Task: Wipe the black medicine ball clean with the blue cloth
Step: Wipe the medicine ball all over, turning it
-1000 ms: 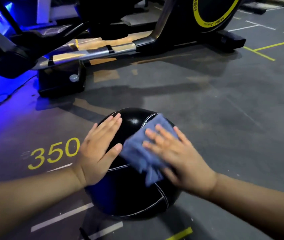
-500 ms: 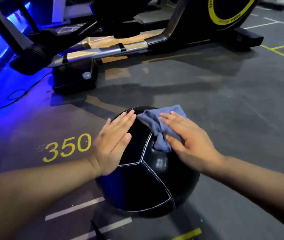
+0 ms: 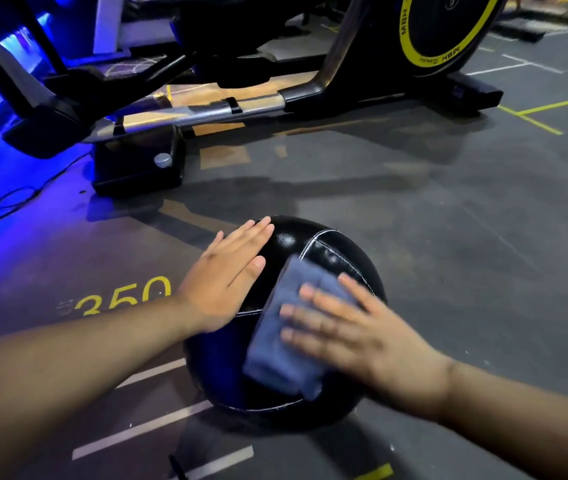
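Black medicine ball: rests on the gym floor between both forearms, near an exercise machine
Left hand: flat, fingers straight, pressed on the ball's upper left side; grips nothing
Right hand: fingers extended and spread, pressing the blue cloth onto the ball's near right face
Key relation: cloth lies under the right fingers, long axis running from crown toward the person; the far side lies ahead of the fingertips
Obscured: ball underside and far side hidden; right hand blurred; floor marking "350" partly cut off by the left forearm
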### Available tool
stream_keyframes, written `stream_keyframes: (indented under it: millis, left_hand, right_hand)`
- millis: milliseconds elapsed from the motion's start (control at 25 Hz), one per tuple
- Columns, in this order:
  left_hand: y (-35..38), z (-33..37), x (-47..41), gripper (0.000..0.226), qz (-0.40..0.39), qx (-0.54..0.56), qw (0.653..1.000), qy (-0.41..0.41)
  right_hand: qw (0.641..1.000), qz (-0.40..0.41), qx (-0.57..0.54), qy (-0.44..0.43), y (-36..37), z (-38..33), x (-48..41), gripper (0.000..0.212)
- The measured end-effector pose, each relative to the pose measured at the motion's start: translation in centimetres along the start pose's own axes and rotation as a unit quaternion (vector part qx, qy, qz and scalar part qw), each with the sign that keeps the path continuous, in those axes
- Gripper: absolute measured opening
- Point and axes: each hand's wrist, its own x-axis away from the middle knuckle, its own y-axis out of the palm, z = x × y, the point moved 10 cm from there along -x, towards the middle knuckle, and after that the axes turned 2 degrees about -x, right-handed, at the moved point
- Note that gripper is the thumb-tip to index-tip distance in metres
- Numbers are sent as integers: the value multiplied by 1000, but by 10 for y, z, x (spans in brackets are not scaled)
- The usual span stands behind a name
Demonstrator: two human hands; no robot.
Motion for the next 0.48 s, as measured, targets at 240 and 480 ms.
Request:
stream_keyframes:
  millis: [240, 480]
  left_hand:
    - [0, -2, 1, 58, 6, -4, 1000, -5]
    - [-1, 0, -5, 54, 5, -28, 1000, -10]
  right_hand:
    - [874, 99, -316, 356, 4, 133, -23, 45]
    - [853, 93, -359, 367, 12, 137, -18, 43]
